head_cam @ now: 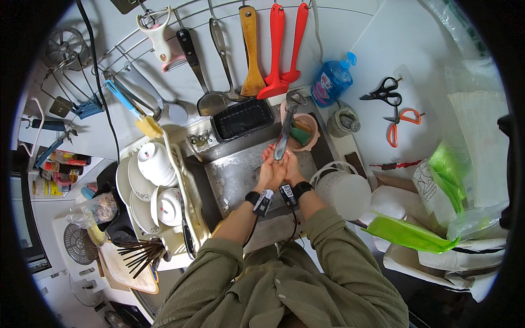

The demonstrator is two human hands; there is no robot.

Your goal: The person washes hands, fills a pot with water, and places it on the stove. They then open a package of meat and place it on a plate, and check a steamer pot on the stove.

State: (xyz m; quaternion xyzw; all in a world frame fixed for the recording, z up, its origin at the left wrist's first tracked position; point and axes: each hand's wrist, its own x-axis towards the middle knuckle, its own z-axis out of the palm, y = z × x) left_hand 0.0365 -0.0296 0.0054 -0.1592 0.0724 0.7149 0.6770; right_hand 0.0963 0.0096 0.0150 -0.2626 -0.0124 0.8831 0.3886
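Note:
My left hand [271, 169] and my right hand [293, 167] are cupped against each other above the stainless steel sink [236, 176]. The tip of the metal faucet [284, 133] hangs over them and covers some of the fingers. Wet skin shows, and no object is visible in either hand. Each wrist wears a black strap with a small device. Behind the faucet, a pink strainer basket [313, 130] holds a green scouring pad [300, 136]. Suds or water marks lie on the basin floor at left.
A cream dish rack [192, 197] with white bowls [158, 162] stands left of the sink. Beyond the basin are a black tray [242, 119], a blue soap bottle [331, 82] and a stone mortar [342, 123]. A white colander [348, 194] sits right. Utensils hang from the wall rail.

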